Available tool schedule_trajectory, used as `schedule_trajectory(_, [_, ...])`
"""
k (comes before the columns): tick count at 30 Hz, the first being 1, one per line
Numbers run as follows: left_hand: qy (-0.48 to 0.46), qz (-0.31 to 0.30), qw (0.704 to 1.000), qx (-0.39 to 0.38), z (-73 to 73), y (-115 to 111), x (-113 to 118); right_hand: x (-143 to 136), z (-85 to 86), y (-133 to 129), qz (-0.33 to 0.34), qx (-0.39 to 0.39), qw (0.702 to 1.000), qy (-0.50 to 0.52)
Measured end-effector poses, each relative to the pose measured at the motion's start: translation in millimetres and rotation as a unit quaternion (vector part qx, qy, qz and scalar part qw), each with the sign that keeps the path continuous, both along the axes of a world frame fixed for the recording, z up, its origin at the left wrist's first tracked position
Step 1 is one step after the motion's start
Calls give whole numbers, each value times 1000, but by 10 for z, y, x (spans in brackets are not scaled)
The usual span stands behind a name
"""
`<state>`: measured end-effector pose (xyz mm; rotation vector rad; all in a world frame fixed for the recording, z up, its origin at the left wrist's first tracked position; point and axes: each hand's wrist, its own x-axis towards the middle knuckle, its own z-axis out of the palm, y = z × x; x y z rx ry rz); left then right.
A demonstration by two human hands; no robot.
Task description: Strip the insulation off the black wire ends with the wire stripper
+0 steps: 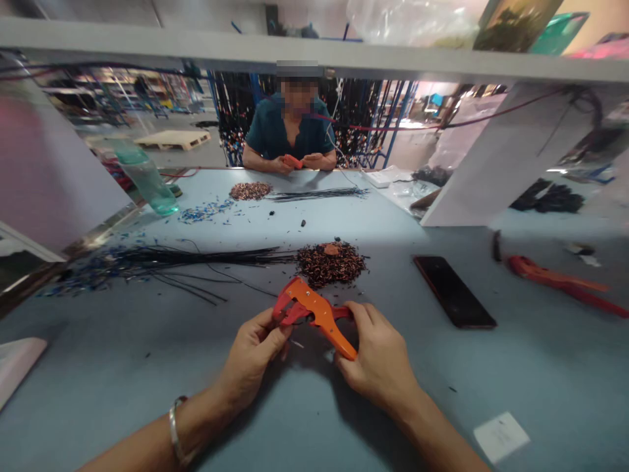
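Observation:
An orange and red wire stripper (317, 308) is held above the blue-grey table, its jaws toward the left. My right hand (381, 347) is wrapped round its handles. At the jaw end, my left hand (255, 354) is closed with thumb and fingers pinched together; what lies between the fingertips is too small to make out. Just beyond the tool sits a pile of small dark and copper-coloured pieces (330, 263). Left of that pile lies a bundle of thin black wires (211, 255), with blue bits scattered at its far end.
A black phone (455, 292) and red-handled pliers (565, 282) lie at the right. A white paper piece (501, 437) is near the front. A green bottle (147, 177) stands back left. Across the table, a person (289, 131) holds a red tool. A shelf (314, 52) spans overhead.

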<state>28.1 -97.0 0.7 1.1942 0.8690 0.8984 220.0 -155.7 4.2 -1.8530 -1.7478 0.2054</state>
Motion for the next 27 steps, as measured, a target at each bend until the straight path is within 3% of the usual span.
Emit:
schedule_trajectory(15, [72,-23,997,7,26,-7,11,41,-6,6,-15,25,999,-26])
schedule_trajectory(22, [-33,81,995,-52,20,6,33,195,-13,32,-50,75,991,-103])
schedule_trajectory(27, [-51,106,991,-64,19,8,51,171,-61,43,-29,100,985,-136])
